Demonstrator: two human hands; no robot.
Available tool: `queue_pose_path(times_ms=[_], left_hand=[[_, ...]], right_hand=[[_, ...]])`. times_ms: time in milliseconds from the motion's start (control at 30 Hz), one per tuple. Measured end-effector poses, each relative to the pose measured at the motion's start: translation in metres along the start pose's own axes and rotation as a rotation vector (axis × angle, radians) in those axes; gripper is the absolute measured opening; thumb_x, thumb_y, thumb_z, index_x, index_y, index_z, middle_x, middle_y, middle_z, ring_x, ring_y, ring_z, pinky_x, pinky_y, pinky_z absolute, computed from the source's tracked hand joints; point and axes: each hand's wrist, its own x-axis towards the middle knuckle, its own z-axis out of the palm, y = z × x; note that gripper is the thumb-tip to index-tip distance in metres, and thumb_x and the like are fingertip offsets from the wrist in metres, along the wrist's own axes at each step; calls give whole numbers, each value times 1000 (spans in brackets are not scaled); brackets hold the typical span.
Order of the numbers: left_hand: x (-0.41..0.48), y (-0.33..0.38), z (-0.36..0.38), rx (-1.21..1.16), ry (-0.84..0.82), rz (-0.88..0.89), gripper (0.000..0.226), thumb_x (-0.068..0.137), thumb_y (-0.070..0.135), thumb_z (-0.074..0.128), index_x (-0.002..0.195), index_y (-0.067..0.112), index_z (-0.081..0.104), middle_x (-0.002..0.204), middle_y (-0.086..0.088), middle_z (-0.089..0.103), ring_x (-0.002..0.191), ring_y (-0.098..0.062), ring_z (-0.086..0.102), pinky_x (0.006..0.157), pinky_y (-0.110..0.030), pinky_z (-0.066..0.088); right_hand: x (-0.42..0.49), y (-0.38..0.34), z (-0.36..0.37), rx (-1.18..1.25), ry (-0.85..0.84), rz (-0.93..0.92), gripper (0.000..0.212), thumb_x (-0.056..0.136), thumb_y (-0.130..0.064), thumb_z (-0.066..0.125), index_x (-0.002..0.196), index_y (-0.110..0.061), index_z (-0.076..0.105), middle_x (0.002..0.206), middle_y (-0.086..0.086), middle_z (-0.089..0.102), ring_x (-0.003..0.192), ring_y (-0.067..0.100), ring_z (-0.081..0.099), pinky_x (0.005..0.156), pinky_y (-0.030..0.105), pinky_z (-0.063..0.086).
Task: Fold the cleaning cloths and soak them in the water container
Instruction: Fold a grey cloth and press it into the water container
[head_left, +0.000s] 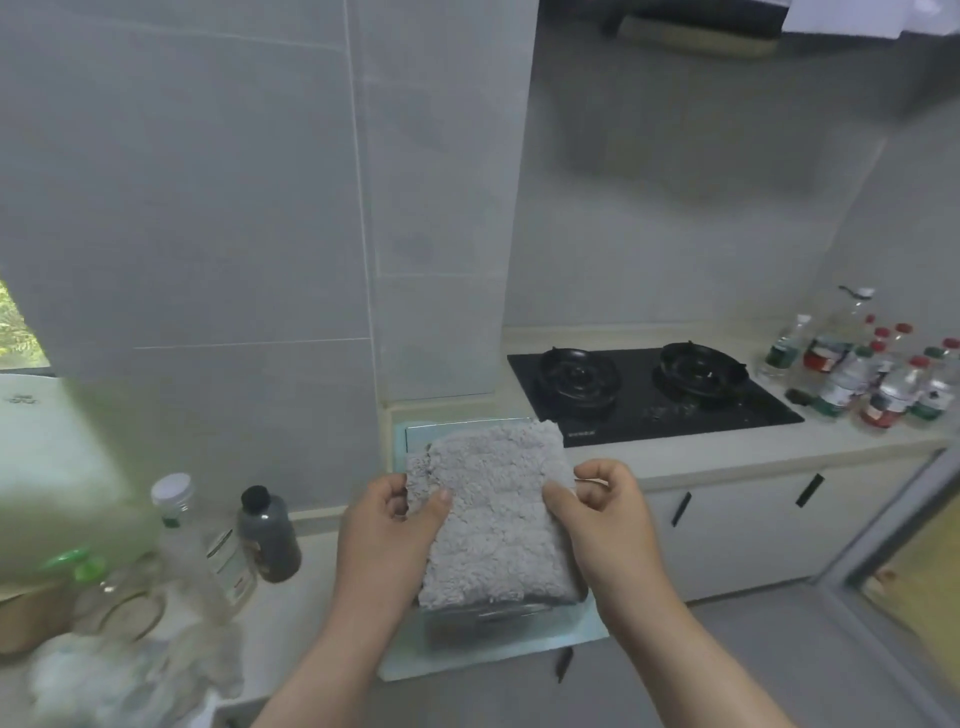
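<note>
A folded grey fluffy cleaning cloth (493, 514) is held flat above a clear rectangular water container (498, 618), whose rim shows beneath and behind it. My left hand (387, 530) pinches the cloth's left edge, thumb on top. My right hand (602, 514) grips the right edge with its fingers curled. The container stands on a pale blue mat (576, 636) on the counter. The cloth hides most of the container's inside. More pale cloth (119, 680) lies blurred at the lower left.
A black two-burner gas hob (649, 389) sits to the right, with several bottles (878, 374) beyond it. Left of the container stand a dark bottle (267, 535), a clear bottle (200, 540) and a glass jar (130, 608). A tiled wall rises behind.
</note>
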Motion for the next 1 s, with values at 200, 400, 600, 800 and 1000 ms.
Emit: queue_pose_path(times_ms=[200, 400, 600, 800, 1000], left_hand=[[54, -27, 50, 221, 27, 0, 22, 85, 33, 67, 94, 13, 61, 91, -12, 64, 76, -16, 55, 61, -29, 42], [89, -65, 91, 824, -71, -58, 18, 97, 32, 43, 98, 14, 41, 92, -6, 60, 89, -31, 60, 70, -34, 44], [93, -100, 103, 1070, -195, -180, 40, 98, 13, 33, 138, 17, 31, 126, -8, 57, 112, -24, 58, 89, -29, 43], [99, -120, 120, 1335, -332, -185, 44, 99, 9, 30, 141, 0, 22, 133, -10, 50, 116, -21, 56, 90, -26, 43], [94, -129, 116, 1440, -399, -240, 64, 97, 9, 33, 146, -9, -4, 141, -16, 40, 125, -23, 49, 97, -27, 41]], right_hand=[[83, 38, 1, -144, -70, 53, 22, 82, -20, 68, 90, -27, 48, 86, 2, 56, 71, 14, 55, 64, 24, 42], [153, 82, 9, -304, -282, 148, 16, 83, -17, 63, 91, -18, 48, 80, -3, 55, 64, 10, 51, 55, 21, 39], [165, 140, 27, -416, -537, 371, 17, 79, -11, 54, 90, -16, 41, 77, 4, 54, 59, 17, 49, 45, 22, 37], [170, 160, 38, -575, -631, 400, 15, 83, -13, 52, 91, -16, 41, 85, -1, 50, 69, 9, 50, 45, 20, 36], [169, 166, 36, -684, -675, 233, 10, 88, -15, 44, 94, -18, 36, 77, -5, 49, 63, 4, 46, 46, 18, 29]])
